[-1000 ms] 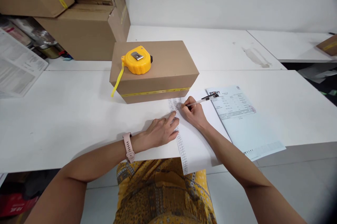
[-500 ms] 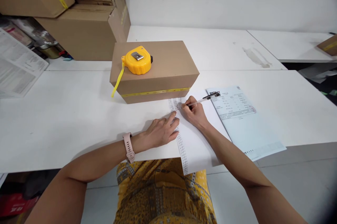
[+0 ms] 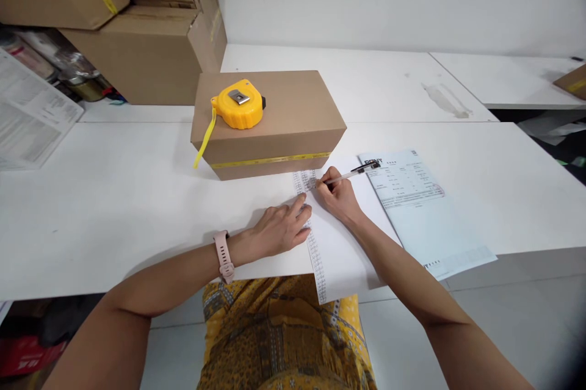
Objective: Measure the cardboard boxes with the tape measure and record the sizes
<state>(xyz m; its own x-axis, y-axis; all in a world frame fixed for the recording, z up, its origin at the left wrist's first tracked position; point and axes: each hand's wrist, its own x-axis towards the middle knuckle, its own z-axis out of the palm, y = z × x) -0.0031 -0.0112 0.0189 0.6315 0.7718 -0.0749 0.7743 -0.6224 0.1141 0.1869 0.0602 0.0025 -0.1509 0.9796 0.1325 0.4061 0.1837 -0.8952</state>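
Note:
My right hand (image 3: 339, 196) grips a pen (image 3: 354, 173) with a clear barrel and dark cap end, its tip down at the upper left of a white sheet of paper (image 3: 343, 256). Columns of small handwriting run along the sheet's left side. My left hand (image 3: 284, 226) lies on the sheet's left edge with fingers spread, holding nothing. Just beyond the hands sits a closed cardboard box (image 3: 293, 103) with yellow tape along its front. A yellow tape measure (image 3: 240, 104) rests on top, its strap hanging over the box edge.
To the right lies a pale blue printed document (image 3: 439, 225), reaching past the front edge of the white table (image 3: 114, 213). Stacked cardboard boxes (image 3: 146, 48) stand at the back left. A printed white panel (image 3: 34, 109) leans in at the far left.
The pen's upper end has shifted slightly as my right hand writes. My left hand, the box and the tape measure keep their places.

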